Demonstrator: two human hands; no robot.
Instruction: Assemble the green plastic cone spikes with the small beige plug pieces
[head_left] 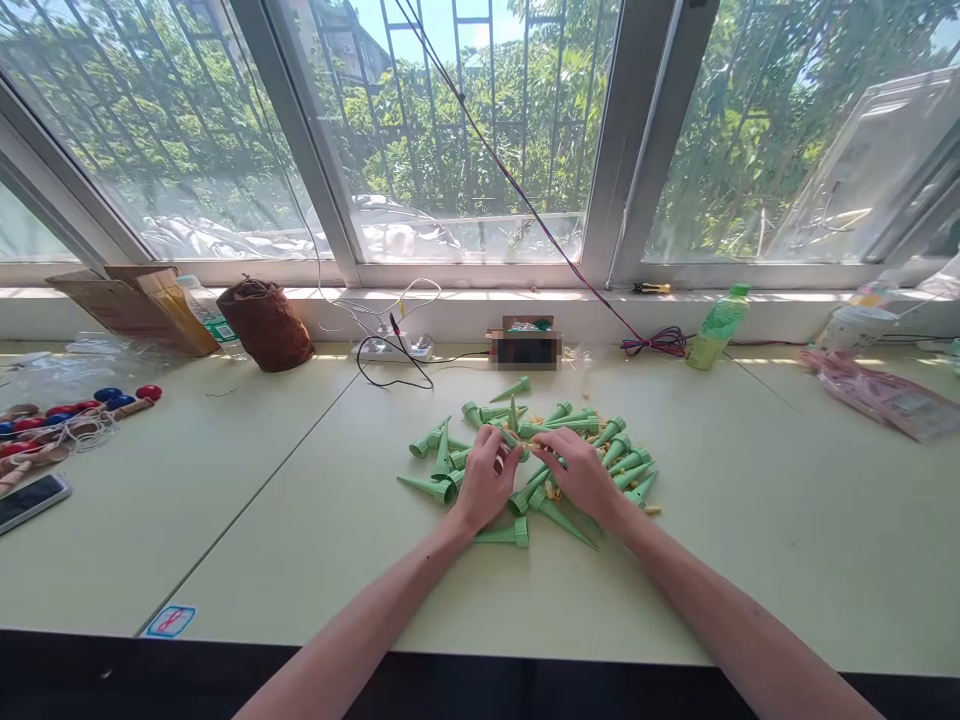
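Observation:
My left hand [484, 482] is closed around a green plastic spike [510, 438], a hollow cone with a wide collar. Close against the collar, my right hand [583, 472] pinches a small tan piece [529, 446], its end partly hidden by the fingers. Both hands are over a loose pile of similar green spikes [566, 522], which point in various directions on the pale table [360, 570]. Small tan pieces [553, 491] lie among the spikes, and one tan stick [652, 510] sticks out at the pile's right edge.
Behind the pile stand a blurred-out dark box [525, 350] and a power strip [390, 348] with cables. A green bottle [718, 328] and pink plastic bag [885, 395] are to the right. Leftward are a brown bag [264, 328], red and blue balls [148, 392] and a phone [34, 502].

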